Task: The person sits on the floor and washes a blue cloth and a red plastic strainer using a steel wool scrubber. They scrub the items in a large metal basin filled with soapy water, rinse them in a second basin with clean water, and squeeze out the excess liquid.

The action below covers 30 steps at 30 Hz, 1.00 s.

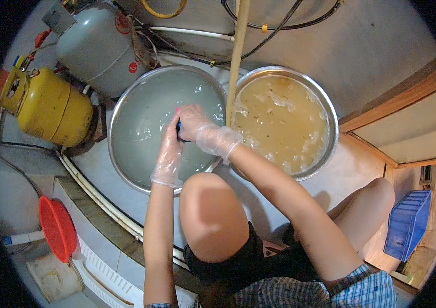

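Note:
Both hands wear clear thin plastic gloves and meet above a wide metal basin point(114, 154) of cloudy grey water. My left hand point(170, 144) and my right hand point(191, 122) are closed around a small dark blue object point(179, 129). Fingers cover most of it, so its kind cannot be made out. A bright pink spot shows by the fingertips. To the right stands a second metal basin point(332, 115), filled with murky yellowish-brown water that carries foam and small bits.
A yellowish pole point(237, 57) rises between the basins. At left stand a yellow gas cylinder point(54, 106) and a grey gas cylinder point(94, 46). White pipes point(102, 202) run along a low ledge near a red plastic basin point(58, 227). A blue plastic crate point(408, 225) sits at right.

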{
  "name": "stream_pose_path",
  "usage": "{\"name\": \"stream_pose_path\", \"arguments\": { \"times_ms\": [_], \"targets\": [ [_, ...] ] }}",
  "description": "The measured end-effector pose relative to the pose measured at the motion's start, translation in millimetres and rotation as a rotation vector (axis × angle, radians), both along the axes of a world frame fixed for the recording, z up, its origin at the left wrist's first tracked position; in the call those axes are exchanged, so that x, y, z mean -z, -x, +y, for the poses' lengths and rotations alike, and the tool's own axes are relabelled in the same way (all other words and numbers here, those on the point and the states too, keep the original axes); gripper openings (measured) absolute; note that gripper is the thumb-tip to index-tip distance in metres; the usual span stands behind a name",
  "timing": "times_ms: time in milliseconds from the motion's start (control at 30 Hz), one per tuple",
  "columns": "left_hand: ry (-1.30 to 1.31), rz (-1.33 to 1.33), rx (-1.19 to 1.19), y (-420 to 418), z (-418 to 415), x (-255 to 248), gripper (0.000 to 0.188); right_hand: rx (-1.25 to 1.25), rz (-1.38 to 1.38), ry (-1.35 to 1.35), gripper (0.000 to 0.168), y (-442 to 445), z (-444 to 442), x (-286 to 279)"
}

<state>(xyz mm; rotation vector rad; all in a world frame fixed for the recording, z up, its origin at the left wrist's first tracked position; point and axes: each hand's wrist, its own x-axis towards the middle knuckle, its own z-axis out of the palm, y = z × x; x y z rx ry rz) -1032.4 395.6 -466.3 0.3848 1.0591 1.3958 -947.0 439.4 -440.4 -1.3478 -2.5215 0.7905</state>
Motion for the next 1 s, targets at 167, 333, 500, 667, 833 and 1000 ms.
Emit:
{"name": "stream_pose_path", "arguments": {
  "times_ms": [167, 333, 500, 667, 833, 1000],
  "targets": [
    [0.101, -0.081, -0.010, 4.1, -4.9, -13.4, 0.034, -0.058, 0.299, -0.251, 0.065, -20.1, -7.3, 3.4],
    [-0.064, -0.078, -0.141, 14.9, -12.3, 3.8, 0.036, -0.145, 0.190, -0.134, 0.045, -20.9, -1.8, -3.4],
    [0.175, -0.186, -0.225, 22.0, -33.1, 30.9, 0.033, -0.507, 0.393, -0.518, 0.011, -13.0, -7.4, 4.5],
    [0.135, -0.158, 0.028, 15.7, -39.5, 38.1, 0.053, -0.594, 0.271, -0.467, 0.013, -10.4, -14.9, 4.0],
    [0.026, -0.175, 0.295, 20.5, -50.9, 15.5, 0.045, -0.587, 0.201, -0.176, 0.023, -24.7, -8.3, 1.1],
    [0.139, 0.237, 0.517, 9.5, -44.1, -6.9, 0.051, -0.582, 0.078, -0.201, 0.021, -24.2, -10.1, 12.1]
  ]
}}
